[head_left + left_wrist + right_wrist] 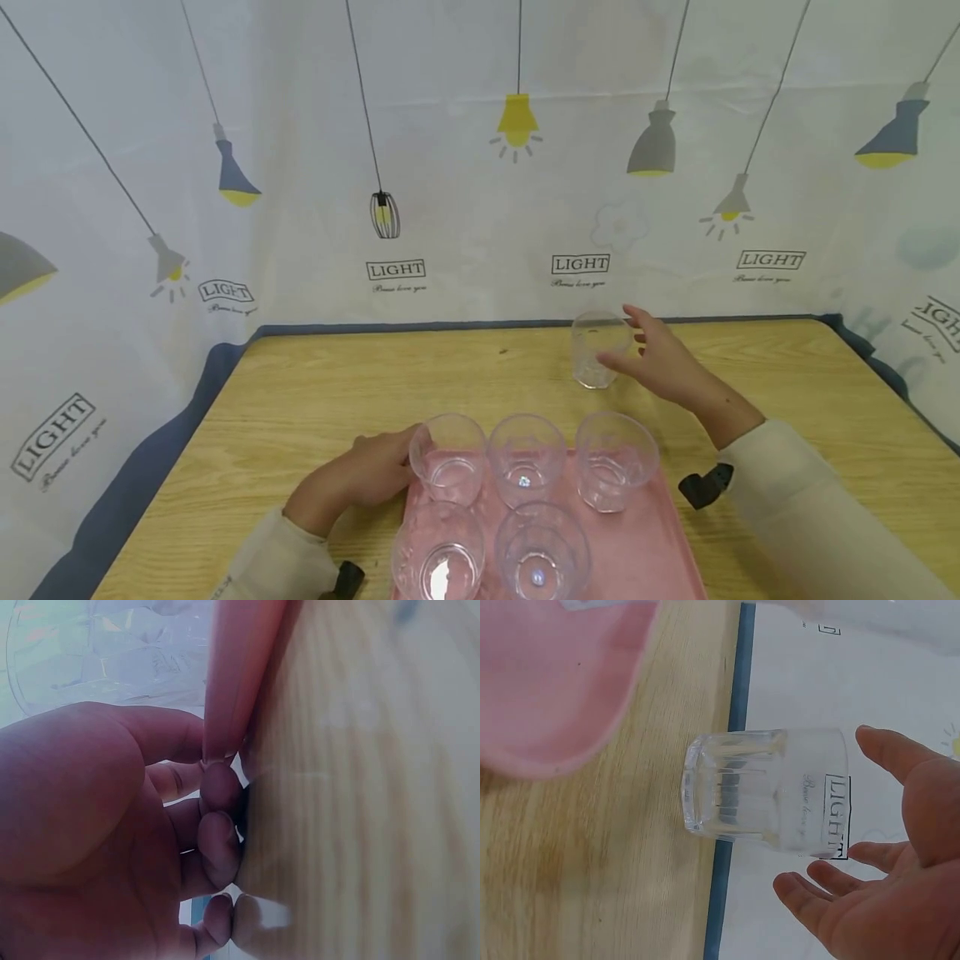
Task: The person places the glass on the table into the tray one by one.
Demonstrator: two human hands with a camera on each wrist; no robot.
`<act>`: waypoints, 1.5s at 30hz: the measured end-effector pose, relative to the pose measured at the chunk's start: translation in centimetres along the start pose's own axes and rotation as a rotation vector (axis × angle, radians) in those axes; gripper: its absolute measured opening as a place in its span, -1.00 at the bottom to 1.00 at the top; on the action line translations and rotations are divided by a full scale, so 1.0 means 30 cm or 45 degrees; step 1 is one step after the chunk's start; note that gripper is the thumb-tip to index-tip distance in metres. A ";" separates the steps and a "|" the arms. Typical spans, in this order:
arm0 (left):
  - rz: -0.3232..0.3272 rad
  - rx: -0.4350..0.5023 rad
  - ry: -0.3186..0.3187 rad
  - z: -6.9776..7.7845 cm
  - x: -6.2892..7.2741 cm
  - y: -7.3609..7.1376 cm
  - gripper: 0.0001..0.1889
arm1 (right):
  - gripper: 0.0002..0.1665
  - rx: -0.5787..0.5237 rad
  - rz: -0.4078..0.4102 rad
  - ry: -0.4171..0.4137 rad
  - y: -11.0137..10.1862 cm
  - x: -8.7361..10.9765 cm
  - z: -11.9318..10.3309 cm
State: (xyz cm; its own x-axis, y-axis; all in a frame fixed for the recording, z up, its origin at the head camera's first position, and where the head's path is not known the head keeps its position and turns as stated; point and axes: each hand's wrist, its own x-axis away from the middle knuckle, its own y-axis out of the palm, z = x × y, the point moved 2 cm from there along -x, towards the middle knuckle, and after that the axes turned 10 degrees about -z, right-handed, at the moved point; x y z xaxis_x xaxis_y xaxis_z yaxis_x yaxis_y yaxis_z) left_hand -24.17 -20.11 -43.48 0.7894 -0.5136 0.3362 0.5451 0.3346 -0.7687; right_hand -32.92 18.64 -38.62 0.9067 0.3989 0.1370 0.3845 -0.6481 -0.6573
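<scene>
A clear faceted cup [592, 354] stands upright on the table near its back edge. My right hand [663, 362] is beside it, thumb and fingers spread; in the right wrist view a gap shows between the thumb and the cup [757, 791]. With my left hand [367, 471] I grip the left rim of a pink tray [637, 554], thumb above and fingers curled beneath the tray's edge [240, 682] in the left wrist view. Several more clear cups stand on the tray, three across its far side, with the far-left cup [448, 454] close by my left hand.
The wooden table [360, 367] runs back to a white curtain [465, 183] printed with lamps. A dark blue band [420, 326] lines its foot. Two nearer cups, the left cup [438, 550] and the right cup [543, 550], stand toward the tray's front.
</scene>
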 end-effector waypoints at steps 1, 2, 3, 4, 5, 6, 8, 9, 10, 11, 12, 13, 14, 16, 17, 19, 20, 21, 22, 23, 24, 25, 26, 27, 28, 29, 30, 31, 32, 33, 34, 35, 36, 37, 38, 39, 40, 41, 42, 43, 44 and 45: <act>0.002 0.003 0.000 0.000 0.000 0.001 -0.59 | 0.18 -0.004 -0.001 0.002 0.000 -0.003 0.001; 0.001 0.004 -0.001 0.000 0.000 0.002 -0.57 | 0.18 -0.010 -0.004 0.005 0.000 -0.006 0.003; 0.001 0.011 -0.003 0.000 0.000 0.002 -0.54 | 0.18 -0.013 -0.006 0.006 0.001 -0.009 0.004; 0.001 0.011 -0.004 0.000 0.001 0.003 -0.54 | 0.18 -0.018 -0.009 0.007 0.001 -0.013 0.006; 0.002 0.012 -0.006 0.000 0.001 0.003 -0.54 | 0.18 -0.019 -0.012 0.009 0.002 -0.016 0.006; 0.003 0.011 -0.008 0.001 0.002 0.003 -0.55 | 0.19 -0.018 -0.015 0.012 0.003 -0.020 0.007; 0.002 0.013 -0.009 0.002 0.002 0.003 -0.55 | 0.20 -0.017 -0.022 0.016 0.005 -0.026 0.010; 0.002 0.012 -0.006 0.002 0.002 0.003 -0.55 | 0.20 -0.013 -0.023 0.020 0.006 -0.029 0.012; 0.004 0.011 -0.004 0.001 0.002 0.003 -0.54 | 0.21 -0.012 -0.024 0.026 0.006 -0.032 0.016; 0.005 0.012 0.000 0.001 0.002 0.003 -0.54 | 0.22 -0.013 -0.026 0.029 0.007 -0.035 0.017; 0.007 0.009 0.002 0.002 0.002 0.003 -0.53 | 0.23 -0.020 -0.028 0.035 0.008 -0.038 0.019; 0.009 0.008 0.004 0.001 0.001 0.003 -0.52 | 0.24 -0.024 -0.031 0.040 0.009 -0.040 0.019; 0.011 0.007 0.006 0.001 0.001 0.003 -0.53 | 0.24 -0.032 -0.032 0.046 0.009 -0.043 0.019; 0.012 0.005 0.010 0.001 0.000 0.004 -0.53 | 0.26 -0.046 -0.036 0.061 0.011 -0.046 0.020; 0.012 0.001 0.008 0.002 -0.001 0.004 -0.54 | 0.26 -0.054 -0.040 0.066 0.012 -0.048 0.019; 0.013 -0.010 0.004 0.002 -0.003 0.004 -0.54 | 0.27 -0.060 -0.040 0.077 0.014 -0.049 0.023; 0.012 -0.013 0.001 0.004 -0.003 0.005 -0.54 | 0.27 -0.057 -0.039 0.084 0.015 -0.051 0.027; 0.010 -0.016 0.000 0.005 -0.003 0.004 -0.54 | 0.27 -0.049 -0.038 0.088 0.017 -0.051 0.030; 0.008 -0.016 -0.004 0.006 -0.003 0.004 -0.54 | 0.26 -0.043 -0.035 0.090 0.019 -0.052 0.033; 0.006 -0.014 -0.008 0.007 -0.003 0.004 -0.54 | 0.25 -0.033 -0.030 0.089 0.021 -0.054 0.035; 0.005 -0.014 -0.010 0.007 -0.003 0.004 -0.55 | 0.24 -0.021 -0.024 0.089 0.022 -0.056 0.037; 0.006 -0.013 -0.012 0.008 -0.003 0.003 -0.55 | 0.23 -0.009 -0.018 0.090 0.024 -0.057 0.038; 0.004 -0.010 -0.014 0.008 -0.002 0.003 -0.56 | 0.22 0.000 -0.011 0.091 0.025 -0.059 0.038; 0.003 -0.009 -0.015 0.008 -0.002 0.003 -0.55 | 0.21 0.002 -0.005 0.090 0.026 -0.060 0.038; 0.003 -0.008 -0.016 0.006 -0.002 0.003 -0.56 | 0.21 -0.003 0.002 0.091 0.027 -0.060 0.038; 0.004 -0.009 -0.017 0.006 -0.001 0.003 -0.56 | 0.21 -0.010 0.007 0.092 0.028 -0.060 0.038; 0.005 -0.013 -0.017 0.005 0.000 0.002 -0.56 | 0.22 -0.021 0.010 0.094 0.028 -0.060 0.038; 0.006 -0.015 -0.017 0.006 0.000 0.002 -0.57 | 0.22 -0.037 0.014 0.097 0.027 -0.057 0.037; 0.006 -0.016 -0.016 0.006 0.000 0.003 -0.58 | 0.23 -0.057 0.017 0.099 0.027 -0.054 0.037; 0.006 -0.017 -0.013 0.006 -0.001 0.003 -0.58 | 0.24 -0.074 0.021 0.101 0.026 -0.050 0.038; 0.008 -0.016 -0.014 0.007 -0.001 0.003 -0.60 | 0.24 -0.088 0.026 0.100 0.025 -0.047 0.038; 0.011 -0.020 -0.012 0.007 -0.001 0.003 -0.63 | 0.25 -0.097 0.031 0.099 0.025 -0.044 0.039; 0.014 -0.022 -0.009 0.008 -0.002 0.002 -0.67 | 0.25 -0.105 0.037 0.097 0.024 -0.040 0.039; 0.016 -0.022 -0.007 0.009 -0.002 0.002 -0.70 | 0.26 -0.109 0.045 0.094 0.023 -0.036 0.040; 0.018 -0.023 -0.004 0.009 -0.003 0.002 -0.73 | 0.26 -0.110 0.054 0.092 0.022 -0.032 0.041; 0.018 -0.022 -0.002 0.009 -0.003 0.002 -0.76 | 0.26 -0.109 0.063 0.091 0.022 -0.027 0.043; 0.020 -0.025 0.000 0.009 -0.004 0.003 -0.79 | 0.27 -0.111 0.069 0.090 0.022 -0.023 0.045; 0.021 -0.028 0.001 0.009 -0.005 0.003 -0.81 | 0.27 -0.117 0.074 0.089 0.022 -0.018 0.046; 0.022 -0.028 -0.001 0.008 -0.005 0.003 -0.81 | 0.28 -0.125 0.076 0.088 0.022 -0.013 0.049; 0.022 -0.027 -0.002 0.007 -0.006 0.004 -0.81 | 0.28 -0.132 0.079 0.087 0.022 -0.007 0.052; 0.020 -0.026 -0.002 0.007 -0.007 0.004 -0.81 | 0.28 -0.139 0.081 0.091 0.022 -0.001 0.055; 0.018 -0.025 -0.001 0.006 -0.007 0.004 -0.80 | 0.28 -0.147 0.082 0.093 0.022 0.007 0.058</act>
State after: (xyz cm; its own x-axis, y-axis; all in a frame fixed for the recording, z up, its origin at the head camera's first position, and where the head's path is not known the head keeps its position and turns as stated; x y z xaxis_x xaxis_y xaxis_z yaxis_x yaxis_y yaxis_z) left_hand -24.21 -19.80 -43.54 0.7972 -0.5082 0.3259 0.5284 0.3263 -0.7838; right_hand -32.78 19.42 -40.32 0.9388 0.3082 0.1537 0.3384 -0.7428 -0.5777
